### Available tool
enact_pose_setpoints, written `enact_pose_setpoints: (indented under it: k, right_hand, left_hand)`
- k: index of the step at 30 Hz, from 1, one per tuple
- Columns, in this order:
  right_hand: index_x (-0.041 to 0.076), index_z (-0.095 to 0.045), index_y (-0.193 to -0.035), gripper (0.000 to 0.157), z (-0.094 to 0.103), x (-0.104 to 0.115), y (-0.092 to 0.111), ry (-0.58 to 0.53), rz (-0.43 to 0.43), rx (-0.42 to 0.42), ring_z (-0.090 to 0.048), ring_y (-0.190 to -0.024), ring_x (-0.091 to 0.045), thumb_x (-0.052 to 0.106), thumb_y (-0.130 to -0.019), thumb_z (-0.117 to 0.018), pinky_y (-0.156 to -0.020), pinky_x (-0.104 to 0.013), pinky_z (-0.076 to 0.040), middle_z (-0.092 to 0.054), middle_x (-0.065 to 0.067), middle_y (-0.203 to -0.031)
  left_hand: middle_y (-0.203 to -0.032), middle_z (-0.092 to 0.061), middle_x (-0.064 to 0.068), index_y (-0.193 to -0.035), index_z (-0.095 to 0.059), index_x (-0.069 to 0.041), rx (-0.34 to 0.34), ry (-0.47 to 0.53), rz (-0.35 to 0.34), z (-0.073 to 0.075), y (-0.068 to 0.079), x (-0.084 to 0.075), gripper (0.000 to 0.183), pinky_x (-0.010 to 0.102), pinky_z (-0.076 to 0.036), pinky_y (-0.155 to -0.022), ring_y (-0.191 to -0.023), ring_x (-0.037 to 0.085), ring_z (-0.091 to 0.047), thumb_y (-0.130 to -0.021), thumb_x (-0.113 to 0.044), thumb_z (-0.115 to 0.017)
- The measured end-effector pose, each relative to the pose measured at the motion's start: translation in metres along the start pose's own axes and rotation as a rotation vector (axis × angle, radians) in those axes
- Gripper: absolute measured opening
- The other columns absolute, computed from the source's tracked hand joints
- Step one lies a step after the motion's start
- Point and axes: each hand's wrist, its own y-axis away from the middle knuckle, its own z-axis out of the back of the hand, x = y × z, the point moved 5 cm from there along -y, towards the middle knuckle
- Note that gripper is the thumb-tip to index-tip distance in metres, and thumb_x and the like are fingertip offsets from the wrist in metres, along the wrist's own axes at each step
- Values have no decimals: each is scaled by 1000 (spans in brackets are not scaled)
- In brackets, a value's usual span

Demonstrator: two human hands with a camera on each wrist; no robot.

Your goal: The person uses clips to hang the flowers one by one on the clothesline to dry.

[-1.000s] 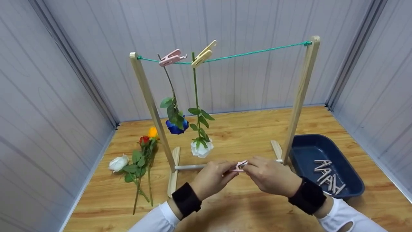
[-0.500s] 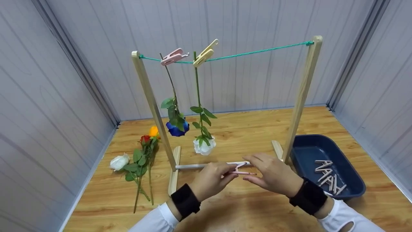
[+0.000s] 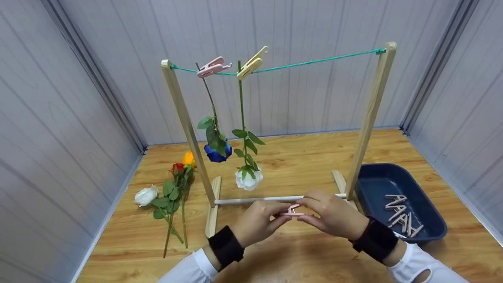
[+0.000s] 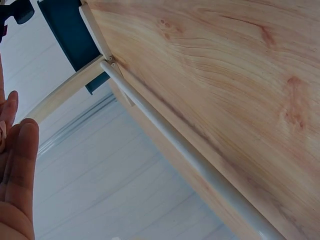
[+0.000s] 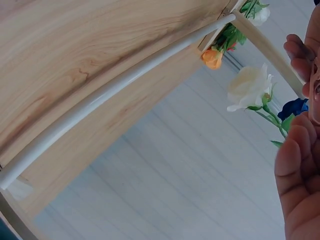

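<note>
A pink clothespin (image 3: 292, 211) is held between both hands in front of the rack's low bar. My left hand (image 3: 262, 220) pinches its left end between thumb and fingers. At its right end, my right hand (image 3: 332, 214) has thumb and index finger set on the two arms. In the left wrist view only part of the left hand (image 4: 20, 170) shows at the edge, and the right wrist view catches a piece of the pink clothespin (image 5: 315, 92). Above, a pink clothespin (image 3: 211, 67) and a yellow one clip a blue rose (image 3: 218, 151) and a white rose (image 3: 248, 179) head-down on the green line.
A wooden rack (image 3: 371, 102) carries the green line (image 3: 314, 63) between two posts, with a white bar (image 3: 255, 200) below. White, red and orange roses (image 3: 173, 188) lie on the table to the left. On the right, a dark blue basin (image 3: 373, 184) contains several clothespins (image 3: 402, 218).
My right thumb and fingers came off the clothespin, spread apart, and now touch its right end again. The clothespin has turned slightly between the hands. The left hand keeps its pinch.
</note>
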Motion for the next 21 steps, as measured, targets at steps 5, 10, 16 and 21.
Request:
enact_pose_setpoints:
  k: [5, 10, 16, 21]
  right_hand:
    - [4, -73, -102, 26, 0, 3, 1, 15, 33, -48, -61, -75, -11, 11, -86, -92, -64, -25, -52, -70, -3, -92]
    - [6, -71, -96, 29, 1, 0, 4, 26, 9, -89, -56, -70, -8, 7, -79, -95, -59, -22, -48, -67, -2, -83]
    - [9, -69, -90, 21, 3, -3, 9, 26, -7, -136, -51, -68, -5, 13, -90, -90, -58, -19, -43, -60, 2, -77]
    - [10, -68, -89, 20, 6, -5, 14, 17, 0, -184, -49, -67, -5, 21, -102, -79, -58, -19, -41, -59, 3, -76]
  left_hand:
    - [-116, -81, 8, -128, -75, -4, 44, -7, 80, 1, 2, 4, 28, 28, -64, -89, -102, 15, -77, -106, -20, -75]
    - [-126, -77, 11, -134, -71, -5, 72, -32, 151, 8, 6, 12, 32, 34, -63, -95, -110, 22, -76, -108, -25, -71]
    - [-124, -76, 12, -130, -70, -6, 113, -71, 236, 23, 19, 26, 25, 35, -63, -94, -107, 22, -75, -109, -21, -68]
    - [-111, -79, 4, -124, -74, -9, 129, -104, 314, 50, 40, 42, 22, 30, -63, -85, -96, 15, -74, -108, -24, -70]
